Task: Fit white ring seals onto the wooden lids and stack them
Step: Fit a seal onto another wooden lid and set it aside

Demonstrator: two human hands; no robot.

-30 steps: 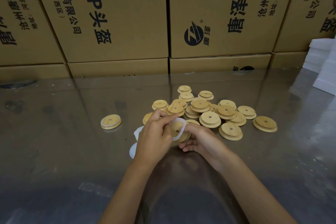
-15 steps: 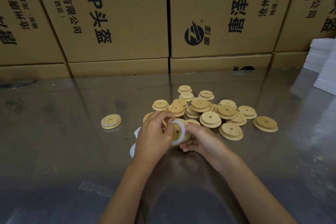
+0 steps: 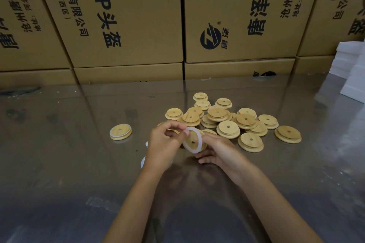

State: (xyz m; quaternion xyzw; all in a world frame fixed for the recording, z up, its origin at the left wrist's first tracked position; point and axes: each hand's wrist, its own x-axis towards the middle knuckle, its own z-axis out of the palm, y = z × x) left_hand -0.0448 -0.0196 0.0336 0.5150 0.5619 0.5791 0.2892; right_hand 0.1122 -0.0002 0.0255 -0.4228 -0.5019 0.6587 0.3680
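Hands meet mid-tabletop [image 3: 59,163]: right hand [image 3: 219,151] grasps a wooden lid [image 3: 192,141], left hand [image 3: 164,144] pinches the white ring seal [image 3: 199,140] around it; loose lids [image 3: 229,122] lie toward the far edge.

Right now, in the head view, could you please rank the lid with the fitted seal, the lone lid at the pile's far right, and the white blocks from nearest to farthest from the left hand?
From the left hand:
1. Lid with the fitted seal, alone to its left.
2. Lone lid, right end of the pile.
3. White blocks, far right table edge.
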